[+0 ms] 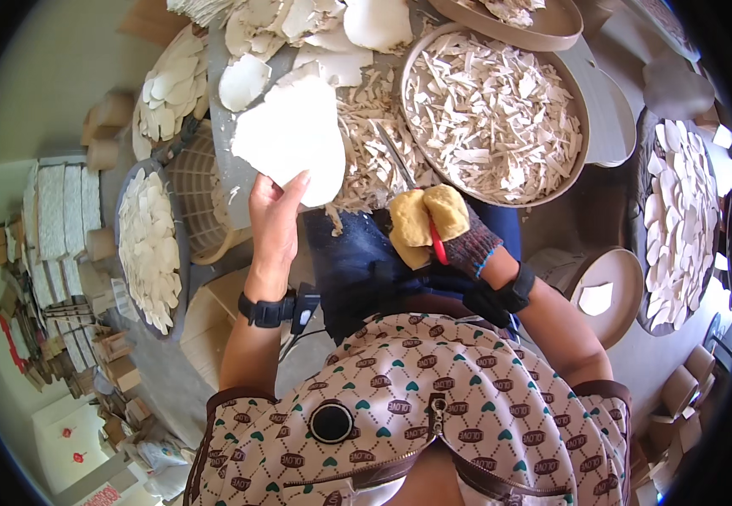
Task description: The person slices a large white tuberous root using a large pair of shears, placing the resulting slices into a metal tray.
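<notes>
Between the thumb and fingers of my left hand (279, 212) is a broad, thin white slice (299, 139) with a ragged left edge, its material not certain. My right hand (454, 234), in a dark knitted glove with yellow padding (426, 218), grips red-handled scissors (397, 155); the metal blades point up and left over a heap of cut strips (372, 139). How far the blades are parted cannot be told. The blades do not touch the slice. A round tray (584, 126) full of pale strips stands right of the heap, and more slices (378, 25) lie beyond the held one.
A grey work table (233, 190) is in front of me. Another round tray (568, 38) overlaps the strip tray's far side. Trays of pale slices stand at the left (149, 253) and right (682, 228). A woven basket (198, 190) is left of the table, a round container (631, 284) at the lower right.
</notes>
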Action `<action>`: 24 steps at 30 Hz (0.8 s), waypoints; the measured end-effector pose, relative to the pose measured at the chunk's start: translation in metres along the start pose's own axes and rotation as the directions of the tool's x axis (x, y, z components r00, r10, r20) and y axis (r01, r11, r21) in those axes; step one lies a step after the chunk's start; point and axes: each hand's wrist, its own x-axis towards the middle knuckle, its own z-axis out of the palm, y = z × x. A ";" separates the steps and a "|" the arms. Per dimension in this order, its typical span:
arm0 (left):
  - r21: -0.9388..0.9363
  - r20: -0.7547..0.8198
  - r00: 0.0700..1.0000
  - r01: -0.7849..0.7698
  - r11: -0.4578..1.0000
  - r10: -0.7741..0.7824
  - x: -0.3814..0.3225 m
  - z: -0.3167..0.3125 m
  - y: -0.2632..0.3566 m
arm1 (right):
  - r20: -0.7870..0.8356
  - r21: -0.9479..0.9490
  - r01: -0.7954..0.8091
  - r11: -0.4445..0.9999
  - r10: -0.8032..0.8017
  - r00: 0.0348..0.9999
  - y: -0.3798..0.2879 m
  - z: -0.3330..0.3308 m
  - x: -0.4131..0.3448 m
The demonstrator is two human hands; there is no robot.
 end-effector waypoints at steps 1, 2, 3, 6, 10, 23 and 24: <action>-0.083 0.044 0.995 0.091 0.992 -0.088 -0.007 0.004 0.004 | -0.012 0.228 -0.089 0.970 0.094 0.996 -0.003 0.002 0.000; -0.107 0.023 0.990 0.144 0.984 -0.143 -0.012 0.010 0.005 | -0.043 0.043 -0.023 0.999 0.025 0.999 -0.001 0.005 0.001; -0.110 0.029 0.988 0.153 0.982 -0.150 -0.017 0.012 0.006 | -0.055 -0.021 -0.003 1.000 0.002 0.998 0.001 0.006 0.002; -0.003 0.021 0.980 0.196 0.981 -0.196 -0.029 0.015 0.004 | -0.081 -0.209 0.033 0.977 -0.051 0.995 0.006 0.012 0.003; -0.035 0.059 0.977 0.205 0.978 -0.203 -0.038 0.015 -0.007 | -0.129 -0.237 0.037 0.971 -0.070 0.989 0.011 0.025 0.008; -0.071 -0.206 0.979 -0.017 0.997 0.002 -0.035 0.011 -0.021 | -0.050 0.116 -0.047 0.992 0.053 0.997 0.009 0.028 -0.008; -0.057 -0.194 0.981 0.011 0.998 -0.022 -0.035 0.014 -0.015 | -0.046 0.118 -0.048 0.992 0.054 0.998 0.009 0.027 -0.008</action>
